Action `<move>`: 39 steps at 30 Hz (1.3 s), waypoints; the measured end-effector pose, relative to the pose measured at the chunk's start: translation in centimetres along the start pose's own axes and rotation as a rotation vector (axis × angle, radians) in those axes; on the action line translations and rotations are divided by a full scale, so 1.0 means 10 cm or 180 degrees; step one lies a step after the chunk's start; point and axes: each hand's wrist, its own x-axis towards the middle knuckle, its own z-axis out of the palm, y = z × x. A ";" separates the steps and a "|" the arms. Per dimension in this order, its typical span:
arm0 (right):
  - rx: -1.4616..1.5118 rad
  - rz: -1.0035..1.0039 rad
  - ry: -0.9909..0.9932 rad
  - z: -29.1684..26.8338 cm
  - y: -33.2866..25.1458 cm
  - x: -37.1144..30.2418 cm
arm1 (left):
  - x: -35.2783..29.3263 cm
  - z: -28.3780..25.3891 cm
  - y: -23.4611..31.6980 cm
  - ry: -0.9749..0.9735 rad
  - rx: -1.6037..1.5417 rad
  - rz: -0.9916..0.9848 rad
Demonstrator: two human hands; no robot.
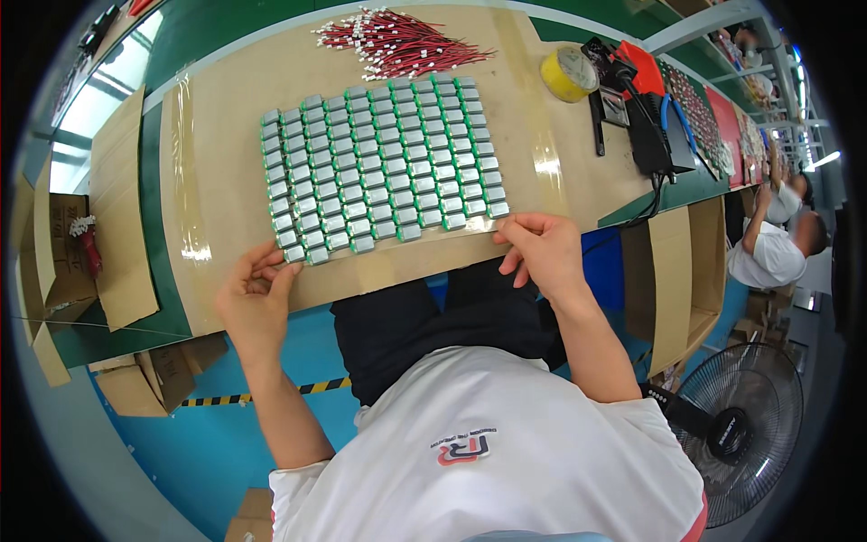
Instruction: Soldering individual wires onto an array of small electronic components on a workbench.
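Many small silver battery cells (375, 167) with green circuit-board ends lie in slanted, close-set rows on the brown cardboard-covered table (221, 135). My left hand (257, 294) is at the near left corner of this block. Its thumb and curled fingers close in around the corner cell (294, 254), and the exact grip is hidden. At the near right corner, my right hand (546, 253) pinches thumb against forefinger beside the last cell (498, 210). Whatever lies between those fingertips is too small to make out.
A heap of red and black wires with white connectors (397, 43) lies beyond the cells. To the right are a yellow tape roll (569, 74), a black device with a cable (646, 135) and blue-handled pliers (679, 126). Cardboard boxes (126, 217) flank the table; a fan (736, 434) stands behind right.
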 end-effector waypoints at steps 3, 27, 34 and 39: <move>0.0118 -0.0055 0.0101 0.00 -0.01 -0.01 | 0.00 -0.02 -0.03 -0.0036 -0.0014 0.0097; -0.2738 -0.4233 0.0159 -0.04 -1.38 0.89 | 0.10 -0.07 0.17 -0.0141 0.0355 0.0105; -0.3310 -0.4142 -0.0931 0.38 -1.63 2.05 | 0.08 -0.06 0.16 -0.0157 0.0386 0.0128; -0.3097 -0.4030 -0.1071 0.52 -1.64 2.21 | 0.07 -0.06 0.14 -0.0143 0.0252 0.0044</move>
